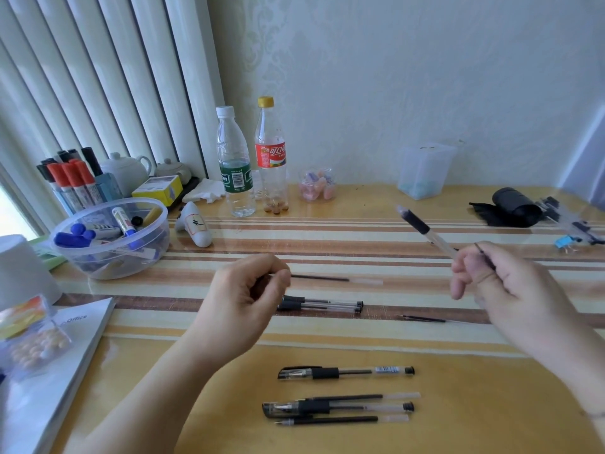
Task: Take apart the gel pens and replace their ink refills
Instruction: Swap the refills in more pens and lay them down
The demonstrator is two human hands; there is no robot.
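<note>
Clear pen barrel (425,231) blurred in right hand (510,283); refill (320,278) partly hidden.

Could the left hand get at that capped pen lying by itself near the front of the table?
Probably yes, but not freely. Nothing lies between the left hand and the lone capped pen, which has open table around it. But its fingers are already pinched on a thin refill, so it would likely need to put that down first.

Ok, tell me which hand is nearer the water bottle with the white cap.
Left. The left hand sits below the water bottle; the right hand is far off to its right.
</note>
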